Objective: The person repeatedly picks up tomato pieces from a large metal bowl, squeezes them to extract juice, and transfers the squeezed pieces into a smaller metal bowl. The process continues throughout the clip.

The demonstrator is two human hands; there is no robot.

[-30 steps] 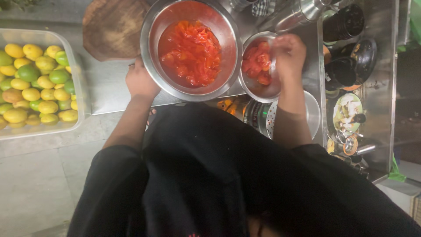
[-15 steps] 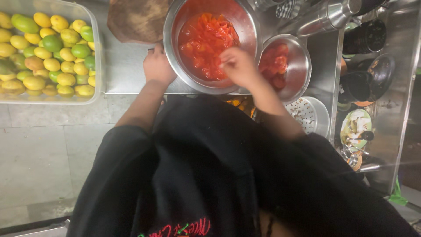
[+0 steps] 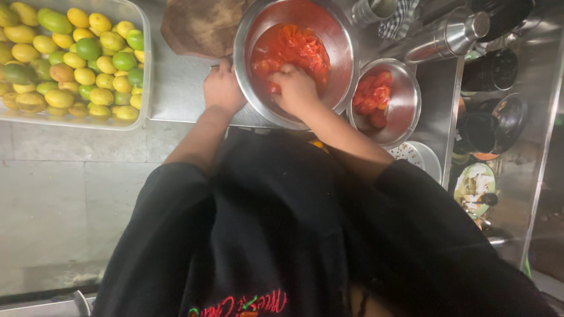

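Observation:
A large steel bowl (image 3: pixel 343 53) of chopped red tomato pieces (image 3: pixel 296 50) sits on the steel counter. My left hand (image 3: pixel 222 88) grips the bowl's near-left rim. My right hand (image 3: pixel 295 89) is down inside the bowl, fingers curled into the tomato pieces at its near side. A smaller steel bowl (image 3: pixel 405 114) with a few tomato pieces (image 3: pixel 372 97) stands just right of the large one.
A clear tub (image 3: pixel 144 76) of yellow and green citrus fruit fills the left. A round wooden board (image 3: pixel 200 26) lies behind my left hand. Steel containers (image 3: pixel 446 35), dark pans (image 3: pixel 499 114) and a plate of scraps (image 3: pixel 474 186) crowd the right side.
My right hand moved from the small bowl on the right into the large bowl and sank into the tomato. My left hand stayed on the large bowl's rim.

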